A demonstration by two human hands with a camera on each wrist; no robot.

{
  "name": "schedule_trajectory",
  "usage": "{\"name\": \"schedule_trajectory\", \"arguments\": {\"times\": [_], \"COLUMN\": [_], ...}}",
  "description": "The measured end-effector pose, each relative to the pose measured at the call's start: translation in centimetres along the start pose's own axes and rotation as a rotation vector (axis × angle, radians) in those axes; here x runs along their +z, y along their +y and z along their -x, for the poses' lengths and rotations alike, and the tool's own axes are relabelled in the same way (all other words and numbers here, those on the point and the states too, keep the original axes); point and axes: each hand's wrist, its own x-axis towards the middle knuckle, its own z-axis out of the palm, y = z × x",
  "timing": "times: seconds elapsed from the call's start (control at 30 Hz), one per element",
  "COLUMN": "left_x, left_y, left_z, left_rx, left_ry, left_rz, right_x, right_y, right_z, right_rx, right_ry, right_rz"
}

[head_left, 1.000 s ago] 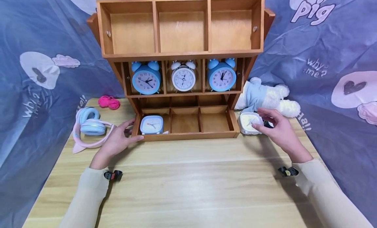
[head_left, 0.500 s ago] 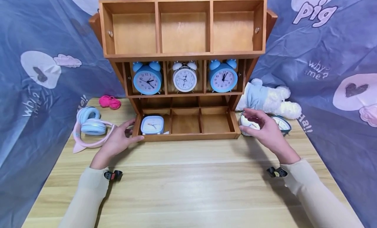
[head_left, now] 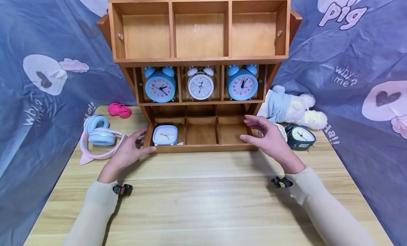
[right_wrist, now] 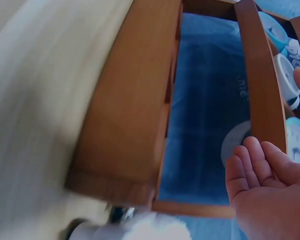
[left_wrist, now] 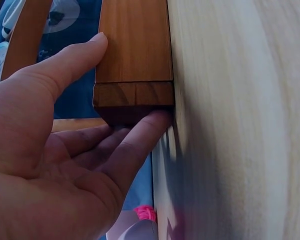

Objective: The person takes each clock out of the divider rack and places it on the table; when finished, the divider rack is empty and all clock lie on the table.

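Brown wooden compartment shelf [head_left: 200, 60] has its lower left corner gripped by the left hand [head_left: 125, 154]; at its lower right end is the right hand [head_left: 270, 138], released, fingers loosely bent, partly hiding a white clock [head_left: 282, 130] just right of the shelf.

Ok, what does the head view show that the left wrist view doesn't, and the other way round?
Only the head view: the right hand, the dark green round-faced alarm clock and the pale blue rounded-square clock.

Only the left wrist view: the palm of the left hand and the end grain at the bottom left corner of the brown wooden shelf.

Both: the left hand on that shelf, the pale wood-grain table and the bright pink yarn-like bundle.
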Motion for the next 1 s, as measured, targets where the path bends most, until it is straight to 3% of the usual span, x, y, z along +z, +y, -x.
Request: {"name": "schedule_trajectory", "arguments": {"times": [0.27,0.67,1.0], "left_x": [0.0,-0.3,-0.1], "left_y": [-0.1,0.2,0.3], "left_z": [0.1,0.0,-0.1], "left_rx": [0.012,0.013,-0.003], "left_ry": [0.001,0.006,0.001], "left_rz": [0.006,0.009,0.017], "right_x": [1.9,5.3,9.9], "right_y": [-1.1,-2.9,-4.3], "right_z": [-2.0,-3.5,-4.6], "right_rx": [-0.034,-0.087,-0.108], "right_ry": [-0.05,-0.073,-0.151], "right_rz": [-0.027,-0.066,-0.098]}}
